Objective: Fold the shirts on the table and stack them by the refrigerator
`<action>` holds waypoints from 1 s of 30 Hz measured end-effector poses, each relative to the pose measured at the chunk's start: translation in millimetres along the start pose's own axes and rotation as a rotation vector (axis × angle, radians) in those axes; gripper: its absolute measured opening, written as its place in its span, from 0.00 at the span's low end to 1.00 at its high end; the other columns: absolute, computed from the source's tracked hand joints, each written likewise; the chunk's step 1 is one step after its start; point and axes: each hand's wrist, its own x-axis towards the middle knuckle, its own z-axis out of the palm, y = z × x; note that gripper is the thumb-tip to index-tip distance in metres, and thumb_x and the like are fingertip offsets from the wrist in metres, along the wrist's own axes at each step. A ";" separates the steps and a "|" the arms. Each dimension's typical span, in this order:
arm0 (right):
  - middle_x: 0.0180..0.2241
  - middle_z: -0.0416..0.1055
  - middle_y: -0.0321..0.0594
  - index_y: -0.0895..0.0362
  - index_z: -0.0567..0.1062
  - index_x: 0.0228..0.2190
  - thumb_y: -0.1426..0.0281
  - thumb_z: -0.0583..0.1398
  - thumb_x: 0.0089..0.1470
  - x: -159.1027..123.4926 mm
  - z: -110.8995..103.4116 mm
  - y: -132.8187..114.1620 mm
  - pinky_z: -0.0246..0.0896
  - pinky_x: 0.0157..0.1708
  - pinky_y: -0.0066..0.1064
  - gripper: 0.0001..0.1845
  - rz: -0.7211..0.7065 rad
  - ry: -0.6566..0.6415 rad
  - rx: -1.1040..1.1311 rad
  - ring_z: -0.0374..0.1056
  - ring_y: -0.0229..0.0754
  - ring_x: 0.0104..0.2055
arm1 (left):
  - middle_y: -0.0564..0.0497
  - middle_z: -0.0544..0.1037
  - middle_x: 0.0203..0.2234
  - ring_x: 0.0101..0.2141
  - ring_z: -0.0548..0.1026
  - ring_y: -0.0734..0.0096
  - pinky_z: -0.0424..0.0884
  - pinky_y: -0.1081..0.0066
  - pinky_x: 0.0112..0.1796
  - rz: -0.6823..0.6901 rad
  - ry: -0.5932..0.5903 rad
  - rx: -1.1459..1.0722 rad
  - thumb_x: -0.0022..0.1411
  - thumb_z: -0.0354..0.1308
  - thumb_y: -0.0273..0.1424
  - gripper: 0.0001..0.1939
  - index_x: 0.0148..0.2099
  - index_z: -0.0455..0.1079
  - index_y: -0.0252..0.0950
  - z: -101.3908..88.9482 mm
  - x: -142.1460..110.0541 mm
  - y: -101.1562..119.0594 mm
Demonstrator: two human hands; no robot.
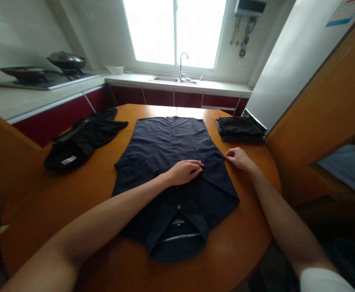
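A dark navy button-up shirt (171, 142) lies spread front side up on the wooden table, its collar towards me and its hem towards the window. One pale button shows below the collar. Across the middle of the shirt rests my left hand (186, 172), palm down, fingers stretched to the right and loosely together on the cloth. At the shirt's right edge, my right hand (240, 158) pinches the tip of the sleeve between thumb and fingers.
On the table (226, 259), a rumpled black garment (86, 136) with a white label lies at the left. Folded dark clothes (241, 129) are stacked at the back right. Beyond stand a counter with a sink (165, 79), a stove with pans (66, 61), and a refrigerator (296, 52).
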 end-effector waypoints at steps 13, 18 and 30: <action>0.32 0.81 0.39 0.54 0.83 0.29 0.70 0.64 0.48 -7.2 -9.2 -19.2 0.65 0.33 0.26 0.06 0.044 0.022 -0.133 0.75 0.42 0.34 | 0.52 0.78 0.53 0.56 0.73 0.66 0.68 0.69 0.57 0.010 0.011 -0.011 0.71 0.50 0.35 0.15 0.48 0.78 0.41 0.5 -0.8 -1.8; 0.36 0.81 0.38 0.50 0.83 0.32 0.67 0.63 0.50 -7.9 -10.2 -30.1 0.66 0.37 0.31 0.07 0.131 0.076 -0.264 0.76 0.45 0.38 | 0.52 0.78 0.53 0.56 0.74 0.66 0.68 0.69 0.57 0.010 0.012 -0.014 0.71 0.50 0.35 0.15 0.48 0.78 0.41 0.4 -0.1 -1.1; 0.50 0.76 0.50 0.59 0.78 0.50 0.71 0.52 0.60 -11.5 2.2 -45.3 0.64 0.54 0.38 0.21 0.034 0.247 -0.235 0.71 0.50 0.52 | 0.49 0.74 0.58 0.59 0.70 0.66 0.65 0.67 0.60 0.037 0.044 0.032 0.72 0.48 0.33 0.17 0.54 0.75 0.40 1.6 -0.3 0.7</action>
